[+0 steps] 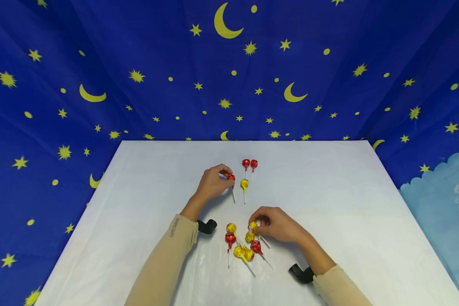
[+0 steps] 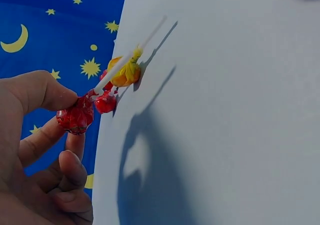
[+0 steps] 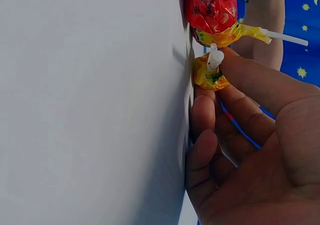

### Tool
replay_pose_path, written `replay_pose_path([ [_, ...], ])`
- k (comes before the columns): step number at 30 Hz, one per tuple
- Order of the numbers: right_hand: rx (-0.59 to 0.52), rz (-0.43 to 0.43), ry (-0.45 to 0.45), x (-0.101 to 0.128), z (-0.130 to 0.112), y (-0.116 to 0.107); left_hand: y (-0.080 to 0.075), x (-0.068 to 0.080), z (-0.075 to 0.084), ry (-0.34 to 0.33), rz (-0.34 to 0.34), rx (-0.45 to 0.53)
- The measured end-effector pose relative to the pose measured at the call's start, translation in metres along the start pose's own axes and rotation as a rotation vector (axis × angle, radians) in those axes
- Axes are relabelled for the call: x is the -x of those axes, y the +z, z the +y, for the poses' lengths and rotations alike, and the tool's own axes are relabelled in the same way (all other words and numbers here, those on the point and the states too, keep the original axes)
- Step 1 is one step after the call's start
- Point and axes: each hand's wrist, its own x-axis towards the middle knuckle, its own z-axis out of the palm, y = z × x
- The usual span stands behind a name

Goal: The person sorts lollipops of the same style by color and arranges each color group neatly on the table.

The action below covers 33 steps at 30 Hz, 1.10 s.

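My left hand [image 1: 212,183] pinches a red-wrapped lollipop [image 2: 75,117] by its head between thumb and fingers, above the table; its white stick is bare. To the right of that hand, two red lollipops [image 1: 246,163] lie side by side, with a yellow lollipop [image 1: 244,184] just nearer. My right hand [image 1: 280,225], low at the table, pinches a yellow lollipop [image 3: 212,77] between thumb and fingertips. It is at the edge of a loose cluster of several lollipops, among them a red one [image 1: 230,238] and a yellow one [image 1: 239,251].
A white table [image 1: 329,178] carries the lollipops. Behind it and at the left hangs a blue cloth [image 1: 168,51] with yellow moons and stars. Light blue fabric [image 1: 440,204] shows at the right. Black wrist mounts [image 1: 207,226] sit at both sleeve ends.
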Motion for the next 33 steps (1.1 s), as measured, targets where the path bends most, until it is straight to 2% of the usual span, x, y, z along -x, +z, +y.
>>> replay_pose_path([
  [9, 0.005, 0.014, 0.016, 0.001, -0.001, 0.001, 0.004, -0.019, -0.001, -0.019, 0.006, -0.066],
  [15, -0.001, 0.004, 0.005, 0.001, -0.002, 0.002, 0.002, -0.030, 0.001, -0.048, 0.062, -0.056],
  [22, 0.006, 0.008, 0.032, 0.006, -0.001, 0.001, 0.009, -0.043, 0.004, -0.066, -0.013, -0.054],
  [28, -0.002, 0.000, 0.014, 0.005, 0.000, 0.001, 0.010, -0.052, 0.003, -0.093, 0.014, -0.084],
  [33, -0.006, 0.011, 0.011, 0.003, 0.000, 0.001, 0.011, -0.057, 0.004, -0.095, 0.013, -0.073],
])
